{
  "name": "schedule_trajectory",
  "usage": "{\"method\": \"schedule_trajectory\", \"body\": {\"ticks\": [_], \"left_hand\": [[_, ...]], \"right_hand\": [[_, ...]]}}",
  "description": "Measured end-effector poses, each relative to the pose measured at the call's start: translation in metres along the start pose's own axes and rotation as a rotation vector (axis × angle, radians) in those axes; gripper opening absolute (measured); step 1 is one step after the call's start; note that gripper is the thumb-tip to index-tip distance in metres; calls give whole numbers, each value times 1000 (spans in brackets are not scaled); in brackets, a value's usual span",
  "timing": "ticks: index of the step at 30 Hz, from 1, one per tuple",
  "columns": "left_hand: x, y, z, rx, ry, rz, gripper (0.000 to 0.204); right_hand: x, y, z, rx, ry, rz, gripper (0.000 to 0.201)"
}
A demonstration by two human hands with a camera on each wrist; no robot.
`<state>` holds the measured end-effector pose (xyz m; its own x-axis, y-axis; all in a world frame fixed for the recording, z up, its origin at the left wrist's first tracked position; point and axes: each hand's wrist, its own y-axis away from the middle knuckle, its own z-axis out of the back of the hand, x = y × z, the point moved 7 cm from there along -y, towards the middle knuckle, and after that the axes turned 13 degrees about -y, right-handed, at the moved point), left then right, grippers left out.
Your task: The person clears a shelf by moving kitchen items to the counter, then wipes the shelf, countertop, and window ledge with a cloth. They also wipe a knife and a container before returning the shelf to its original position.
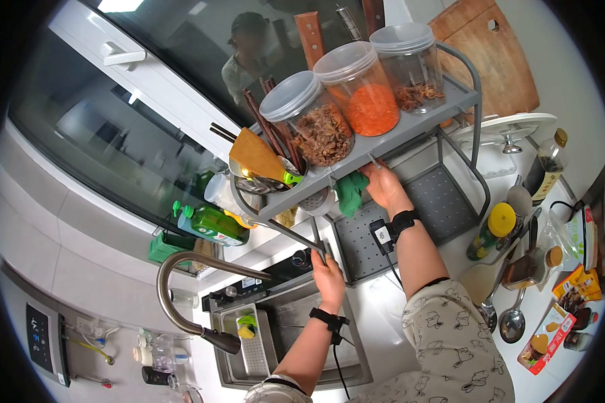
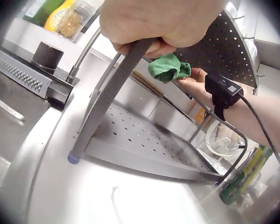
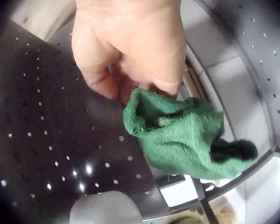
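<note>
A grey two-tier metal rack (image 1: 391, 144) stands on the counter beside the sink, its lower perforated shelf (image 2: 144, 144) near the counter top. My left hand (image 1: 328, 282) grips the rack's flat side leg, fingers wrapped round the bar in the left wrist view. Reaching in between the two tiers, my right hand (image 1: 386, 188) holds a crumpled green cloth (image 3: 182, 135) by one end. In the right wrist view the cloth hangs from the fingertips, close by the dark perforated underside (image 3: 60, 135) of the upper shelf. Part of that hand's fingers is hidden behind the cloth.
Three lidded jars, one an orange-filled jar (image 1: 366, 101), and a utensil holder load the upper shelf. To the left are a sink (image 1: 359, 363) with a curved faucet (image 1: 165, 289). Bottles, spoons (image 1: 512, 324) and packets crowd the right counter. A cutting board (image 1: 491, 60) leans behind.
</note>
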<state>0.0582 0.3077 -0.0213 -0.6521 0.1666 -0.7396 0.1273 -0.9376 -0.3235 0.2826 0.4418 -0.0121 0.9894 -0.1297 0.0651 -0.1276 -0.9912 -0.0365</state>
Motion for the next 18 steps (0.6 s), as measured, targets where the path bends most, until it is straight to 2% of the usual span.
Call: {"method": "schedule_trajectory", "body": {"ticks": [2,4,5,6,9,11,13,14,16,18], "left_hand": [[8,-1,-2,-52,-77,-65,19],[18,-2,-4,0,-31,24,35],[19,-2,-5,3,-33,19,35],[18,-3,-4,0,-44,13,35],[17,-3,-2,14,-37,33,35],[14,-2,-2,27,-18,62,35],[8,-1,0,4,-49,22,34],[8,-2,0,12,-30,16,32],[-3,2,2,40,42,50,31],[0,1,-3,85,99,63,24]], "right_hand": [[-1,6,-7,102,190,-83,23],[-4,10,-7,120,186,-137,24],[-9,11,-9,142,179,-196,25],[-11,10,-13,163,258,-164,26],[-27,14,-13,102,170,-237,25],[-43,10,-13,115,210,-253,19],[-46,3,-10,126,148,-146,14],[-50,-1,-7,127,141,-148,14],[-37,-12,-4,111,-191,47,19],[-29,-15,-6,116,-270,56,18]]}}
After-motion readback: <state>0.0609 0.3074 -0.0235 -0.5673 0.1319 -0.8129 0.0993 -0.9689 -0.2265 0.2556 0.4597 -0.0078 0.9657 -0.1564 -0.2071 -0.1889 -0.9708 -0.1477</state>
